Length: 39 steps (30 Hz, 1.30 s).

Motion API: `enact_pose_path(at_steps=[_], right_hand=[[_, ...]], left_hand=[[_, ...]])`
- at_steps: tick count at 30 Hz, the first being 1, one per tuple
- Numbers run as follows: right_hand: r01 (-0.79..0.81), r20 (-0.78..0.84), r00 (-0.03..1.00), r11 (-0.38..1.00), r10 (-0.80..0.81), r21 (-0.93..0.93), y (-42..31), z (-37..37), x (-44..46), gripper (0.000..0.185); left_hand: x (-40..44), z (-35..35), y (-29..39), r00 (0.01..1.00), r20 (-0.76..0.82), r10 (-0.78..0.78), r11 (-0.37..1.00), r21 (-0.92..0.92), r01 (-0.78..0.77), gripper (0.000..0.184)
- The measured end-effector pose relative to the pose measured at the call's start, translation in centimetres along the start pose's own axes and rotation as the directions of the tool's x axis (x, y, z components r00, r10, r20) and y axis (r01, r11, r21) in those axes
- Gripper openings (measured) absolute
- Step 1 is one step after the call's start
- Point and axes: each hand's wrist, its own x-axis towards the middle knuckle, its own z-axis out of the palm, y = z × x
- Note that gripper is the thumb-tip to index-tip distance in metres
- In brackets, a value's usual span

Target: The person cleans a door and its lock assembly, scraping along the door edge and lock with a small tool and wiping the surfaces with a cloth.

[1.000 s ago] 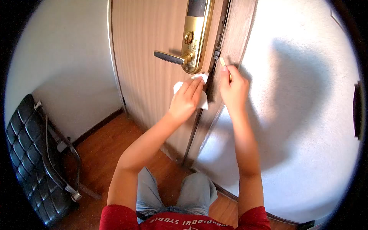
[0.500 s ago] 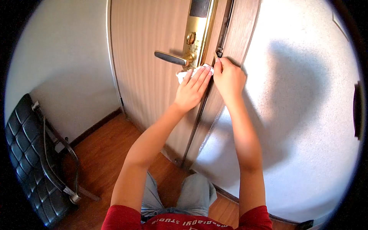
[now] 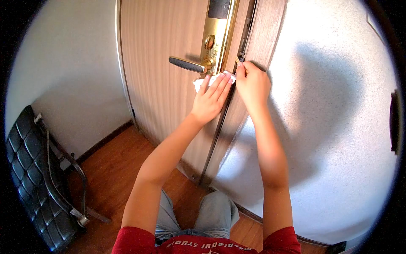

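Note:
My left hand lies on a white tissue, fingers stretched and pressing it on the wooden door at the bottom of the gold lock plate. The door handle sticks out just above and left of it. Pinched in my right hand is a thin yellowish tool, most of it hidden by the fingers. Its tip is at the door's edge, beside the dark latch piece in the gap by the frame.
A black quilted chair with metal arms stands at the left on the wooden floor. To the right of the door frame is a white textured wall with a shadow on it.
Both hands have moved up and closer together. My left hand now covers the lower end of the lock plate with the tissue; the tool has shifted left to the door's edge.

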Motion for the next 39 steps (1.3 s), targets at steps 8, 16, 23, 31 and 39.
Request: enact_pose_path(at_steps=[8, 16, 23, 31, 39], right_hand=[[-0.021, 0.024, 1.000, 0.999, 0.020, 0.032, 0.2, -0.1, 0.1, 0.025], [-0.027, 0.033, 0.999, 0.999, 0.026, 0.044, 0.3, -0.1, 0.1, 0.024], [-0.016, 0.063, 0.998, 0.999, 0.014, 0.028, 0.5, -0.1, -0.1, 0.025], [0.011, 0.019, 1.000, 1.000, -0.011, 0.013, -0.1, 0.0, 0.3, 0.026], [-0.023, 0.000, 1.000, 1.000, 0.023, 0.008, 0.1, 0.2, 0.2, 0.025]], left_hand=[[0.1, -0.2, 0.1, 1.000, 0.004, -0.003, 1.000, -0.010, 0.003, 0.046], [0.2, -0.3, 0.0, 1.000, 0.011, 0.005, 1.000, -0.010, -0.005, 0.046], [0.2, -0.4, -0.1, 1.000, 0.004, 0.021, 1.000, -0.009, -0.021, 0.046], [0.3, -0.6, -0.1, 1.000, 0.005, 0.019, 1.000, -0.024, -0.019, 0.045], [0.3, -1.4, 0.3, 0.997, 0.077, -0.017, 0.995, -0.094, 0.024, 0.062]])
